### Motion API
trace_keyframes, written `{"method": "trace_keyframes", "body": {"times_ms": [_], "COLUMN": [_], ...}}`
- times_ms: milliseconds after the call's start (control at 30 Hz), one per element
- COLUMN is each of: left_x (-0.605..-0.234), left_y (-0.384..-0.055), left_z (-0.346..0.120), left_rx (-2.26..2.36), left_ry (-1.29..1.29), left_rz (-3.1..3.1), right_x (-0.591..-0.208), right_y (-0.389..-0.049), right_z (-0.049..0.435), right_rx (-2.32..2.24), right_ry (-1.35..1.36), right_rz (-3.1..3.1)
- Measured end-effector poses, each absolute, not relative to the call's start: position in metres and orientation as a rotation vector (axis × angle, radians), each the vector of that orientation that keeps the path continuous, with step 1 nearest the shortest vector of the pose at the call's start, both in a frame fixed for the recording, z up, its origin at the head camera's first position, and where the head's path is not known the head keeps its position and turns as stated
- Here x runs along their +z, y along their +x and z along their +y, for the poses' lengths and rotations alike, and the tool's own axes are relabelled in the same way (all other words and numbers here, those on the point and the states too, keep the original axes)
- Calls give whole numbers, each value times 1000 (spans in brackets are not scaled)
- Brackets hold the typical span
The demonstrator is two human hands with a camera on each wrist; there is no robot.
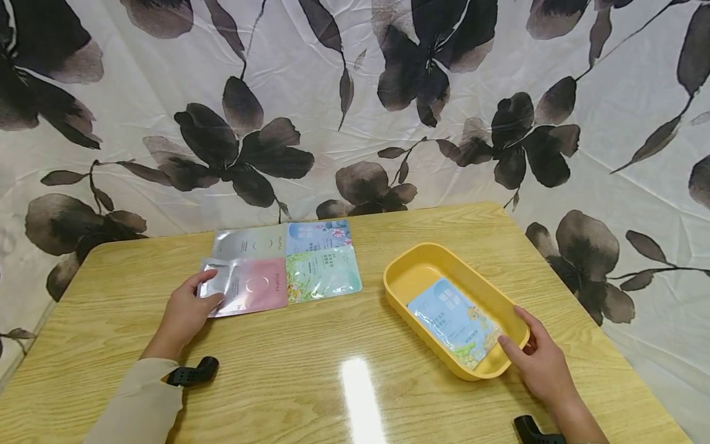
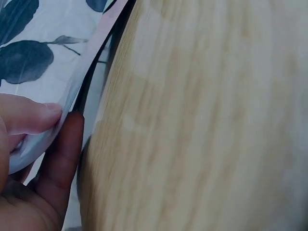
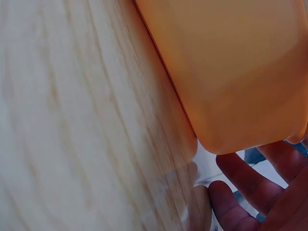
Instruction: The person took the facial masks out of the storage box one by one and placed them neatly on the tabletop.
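Note:
My left hand (image 1: 185,311) pinches the left end of a shiny pink and silver sheet mask packet (image 1: 257,283) between thumb and fingers. The left wrist view shows the packet's edge (image 2: 72,96) bent up off the wooden table there. Touching or overlapping it are a grey-green packet (image 1: 249,242), a blue packet (image 1: 318,236) and a green packet (image 1: 324,274). My right hand (image 1: 540,361) grips the near right end of a yellow plastic tray (image 1: 410,262), thumb over the rim and fingers outside. Inside the tray lies a light blue packet (image 1: 455,320).
The wood-grain table (image 1: 299,370) carries everything, with a bright light reflection near its front. A white cloth with dark flowers (image 1: 333,92) hangs behind its back edge. Black straps (image 1: 194,373) sit on the wrists.

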State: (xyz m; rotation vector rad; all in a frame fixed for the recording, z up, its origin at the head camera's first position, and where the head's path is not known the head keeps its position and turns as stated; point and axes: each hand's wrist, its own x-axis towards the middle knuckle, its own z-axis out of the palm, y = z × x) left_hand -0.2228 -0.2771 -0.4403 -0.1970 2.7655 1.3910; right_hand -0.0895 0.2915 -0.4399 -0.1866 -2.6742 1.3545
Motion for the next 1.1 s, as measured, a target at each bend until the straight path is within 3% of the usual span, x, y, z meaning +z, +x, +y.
{"method": "trace_keyframes", "body": {"times_ms": [1100], "left_x": [-415], "left_y": [-218], "left_z": [-280], "left_rx": [1051], "left_ry": [-208], "left_rz": [2874], "right_x": [-441], "right_y": [-89], "right_z": [291], "right_rx": [1344], "right_ry": [-177], "right_rz": [-2668]}}
